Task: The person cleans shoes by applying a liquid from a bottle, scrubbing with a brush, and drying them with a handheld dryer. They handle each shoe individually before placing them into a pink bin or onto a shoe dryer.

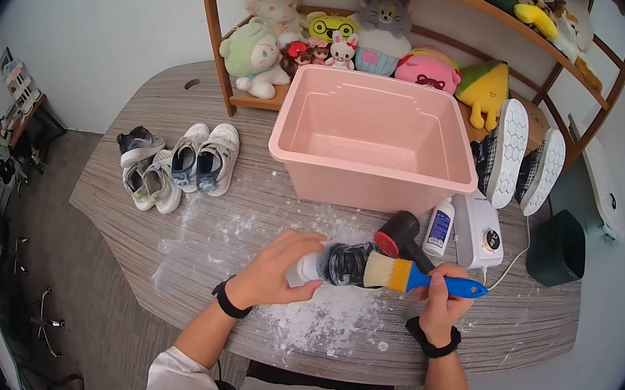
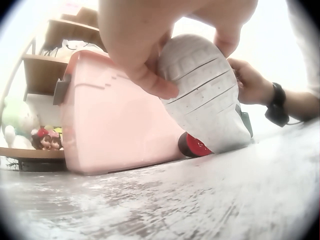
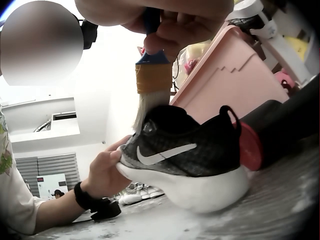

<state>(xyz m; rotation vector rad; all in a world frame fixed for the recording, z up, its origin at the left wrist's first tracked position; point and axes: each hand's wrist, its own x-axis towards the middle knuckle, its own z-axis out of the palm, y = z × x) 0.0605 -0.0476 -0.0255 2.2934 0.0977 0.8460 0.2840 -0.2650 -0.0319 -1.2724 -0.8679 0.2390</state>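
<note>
A black sneaker (image 1: 347,265) with a white sole and a white swoosh is held toe-up, its heel low over the table in the right wrist view. My left hand (image 1: 277,266) grips it at the toe, thumb and fingers on opposite sides. The ridged white sole (image 2: 200,90) faces the left wrist camera. In my right hand (image 1: 445,301) is a wide brush (image 1: 399,275) with a blue handle, an orange band and pale bristles. Its bristles (image 3: 146,107) meet the upper around the tongue. White powder (image 1: 321,319) lies scattered below the sneaker.
A pink bin (image 1: 367,190) stands behind, with a black-and-red hair dryer (image 1: 398,234), a white bottle (image 1: 439,229) and a white machine (image 1: 478,231) carrying two shoes (image 1: 508,152) at right. Several small shoes (image 1: 205,160) sit at left. Plush toys (image 1: 382,26) fill the shelf.
</note>
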